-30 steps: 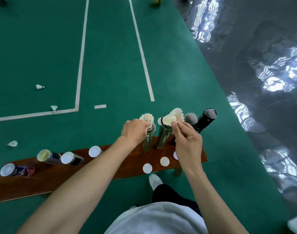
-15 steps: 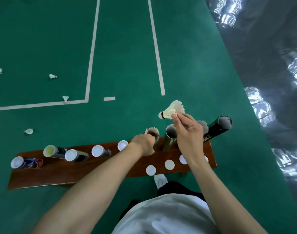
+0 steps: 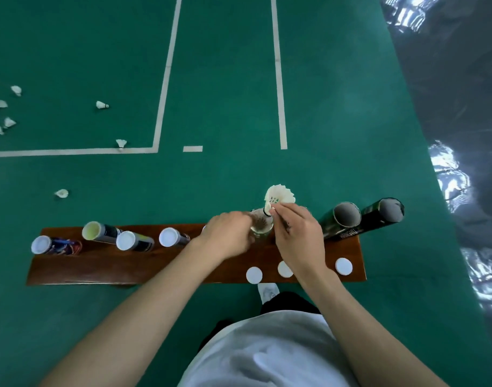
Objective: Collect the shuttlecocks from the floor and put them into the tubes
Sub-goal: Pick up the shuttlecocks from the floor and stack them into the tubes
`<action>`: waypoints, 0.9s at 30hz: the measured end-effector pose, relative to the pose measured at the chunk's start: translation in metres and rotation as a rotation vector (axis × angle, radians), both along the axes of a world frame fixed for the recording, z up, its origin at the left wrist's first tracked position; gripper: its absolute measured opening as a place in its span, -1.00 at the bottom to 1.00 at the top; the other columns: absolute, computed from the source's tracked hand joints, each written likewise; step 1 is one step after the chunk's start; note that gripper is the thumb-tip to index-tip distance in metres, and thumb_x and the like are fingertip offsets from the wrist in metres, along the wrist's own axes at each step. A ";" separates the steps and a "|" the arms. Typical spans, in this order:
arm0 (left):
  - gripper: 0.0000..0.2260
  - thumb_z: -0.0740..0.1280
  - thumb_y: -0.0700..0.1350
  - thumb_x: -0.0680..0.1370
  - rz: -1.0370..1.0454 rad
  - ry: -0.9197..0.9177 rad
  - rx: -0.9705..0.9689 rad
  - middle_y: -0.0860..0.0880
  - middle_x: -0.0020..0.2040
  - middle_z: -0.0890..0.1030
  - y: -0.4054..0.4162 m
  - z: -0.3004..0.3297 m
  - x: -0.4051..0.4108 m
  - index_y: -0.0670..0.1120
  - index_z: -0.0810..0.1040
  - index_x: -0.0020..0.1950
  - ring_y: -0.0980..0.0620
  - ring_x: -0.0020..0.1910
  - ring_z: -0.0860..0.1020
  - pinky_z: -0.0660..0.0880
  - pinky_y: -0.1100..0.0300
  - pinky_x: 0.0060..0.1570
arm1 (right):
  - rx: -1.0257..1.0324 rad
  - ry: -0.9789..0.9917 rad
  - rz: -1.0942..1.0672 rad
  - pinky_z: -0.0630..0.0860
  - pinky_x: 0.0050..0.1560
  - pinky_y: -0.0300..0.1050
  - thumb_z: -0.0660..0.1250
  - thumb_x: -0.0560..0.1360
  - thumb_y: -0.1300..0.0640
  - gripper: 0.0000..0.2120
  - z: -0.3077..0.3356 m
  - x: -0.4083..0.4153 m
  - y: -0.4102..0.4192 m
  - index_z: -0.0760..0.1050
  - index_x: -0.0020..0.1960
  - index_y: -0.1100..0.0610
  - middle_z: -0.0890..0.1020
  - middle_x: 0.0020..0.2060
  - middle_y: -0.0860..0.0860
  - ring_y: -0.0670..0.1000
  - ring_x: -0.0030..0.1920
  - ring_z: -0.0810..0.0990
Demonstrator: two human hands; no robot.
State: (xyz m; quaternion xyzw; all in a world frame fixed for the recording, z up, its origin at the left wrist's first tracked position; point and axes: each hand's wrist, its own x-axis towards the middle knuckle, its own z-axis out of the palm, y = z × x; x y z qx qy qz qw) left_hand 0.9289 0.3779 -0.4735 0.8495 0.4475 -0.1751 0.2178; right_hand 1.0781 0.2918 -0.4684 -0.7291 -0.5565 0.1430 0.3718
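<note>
Step in hand: a shuttlecock (image 3: 279, 194) is being fed, cork end down, into the mouth of the open tube (image 3: 262, 225) between the two hands.
Right hand (image 3: 298, 236): its fingers are curled in a pinch on the shuttlecock near the cork; the feather skirt stands clear above the fingertips.
Left hand (image 3: 228, 234): it is wrapped round the upper part of the open tube, which is held upright on the worktop (image 3: 99, 269).
What has changed: half a second ago the shuttlecock was held tilted above and apart from the tubes; now it is turned cork-down and the cork is at the tube's rim. Feathers are seen inside the tube, so it is judged to be partly filled already.
Meaning for the task: this shuttlecock is judged to be almost stowed; only release and a light push remain.
Other tubes: two dark open tubes (image 3: 346, 219) stand just right of the right hand; four capped tubes (image 3: 133, 241) stand left of the left hand.
Loose caps (image 3: 254, 275): three white discs lie on the worktop near the wrists.
Work left: several shuttlecocks on the floor (image 3: 102, 105) lie well beyond and left of the left hand, still to be collected.
</note>
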 end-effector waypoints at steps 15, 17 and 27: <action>-0.39 0.32 0.27 0.54 0.385 -0.011 -0.065 0.11 0.43 0.52 -0.004 0.023 -0.054 0.13 0.32 0.56 -0.07 0.39 0.48 0.45 -0.03 0.26 | -0.822 -0.399 0.397 0.46 -0.19 -0.05 0.32 0.61 -0.14 -0.67 -0.070 -0.032 0.039 0.57 0.17 0.11 0.67 0.05 0.09 0.18 0.03 0.67; -0.38 0.32 0.27 0.55 0.420 -0.023 -0.071 0.12 0.42 0.53 -0.009 0.024 -0.059 0.13 0.31 0.57 -0.06 0.38 0.49 0.45 -0.01 0.25 | -0.859 -0.391 0.393 0.42 -0.26 -0.09 0.32 0.62 -0.10 -0.72 -0.075 -0.031 0.039 0.59 0.13 0.10 0.68 -0.01 0.09 0.16 -0.06 0.65; -0.44 0.38 0.19 0.53 0.669 -0.168 -0.146 0.14 0.42 0.52 -0.036 0.025 -0.079 0.19 0.35 0.52 -0.01 0.26 0.55 0.52 -0.03 0.21 | -0.708 -0.352 0.322 0.37 -0.33 -0.11 0.24 0.64 -0.20 -0.69 -0.070 -0.022 0.027 0.54 0.14 0.02 0.68 -0.03 0.00 0.03 -0.23 0.50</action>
